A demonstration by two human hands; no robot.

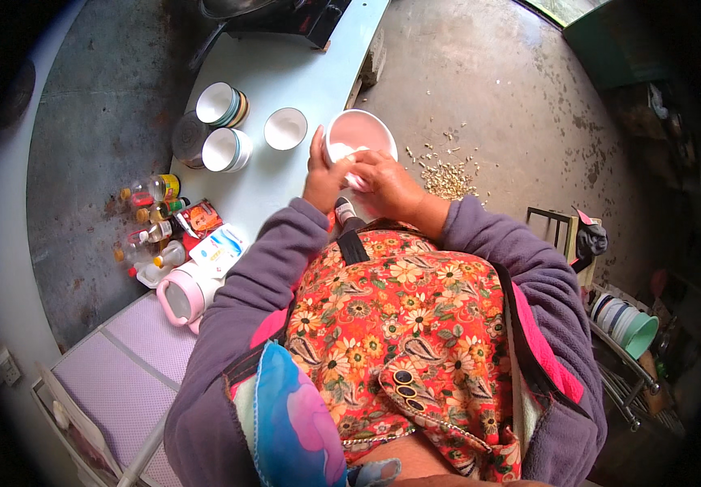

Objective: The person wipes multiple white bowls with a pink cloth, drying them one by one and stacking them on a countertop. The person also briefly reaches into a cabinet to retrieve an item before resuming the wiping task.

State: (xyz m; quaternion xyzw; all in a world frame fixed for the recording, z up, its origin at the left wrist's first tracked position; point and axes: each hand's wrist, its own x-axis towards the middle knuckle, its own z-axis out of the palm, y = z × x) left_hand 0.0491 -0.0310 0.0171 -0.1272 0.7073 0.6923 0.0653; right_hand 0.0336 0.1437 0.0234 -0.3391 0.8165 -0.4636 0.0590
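A bowl point(362, 129) with a white rim and a pinkish inside is tilted in front of me, just past the table's edge. My left hand point(324, 181) grips its left side, with fingers along the outer wall. At the near rim, my right hand point(385, 182) is closed on a pale pink and white cloth point(357, 181), part of which reaches into the bowl. The fingers hide much of the cloth. To the left, a white bowl point(285, 128) stands alone on the light table point(265, 195). Beyond it are two stacks of bowls, one farther point(216, 103) and one nearer point(221, 150).
Several bottles point(164, 187), a red packet point(199, 218) and a pink-handled white container point(183, 295) crowd the table's left side. A black stove point(289, 21) stands at the far end. Small pale pieces point(448, 179) litter the floor. A rack with dishes point(621, 322) is at right.
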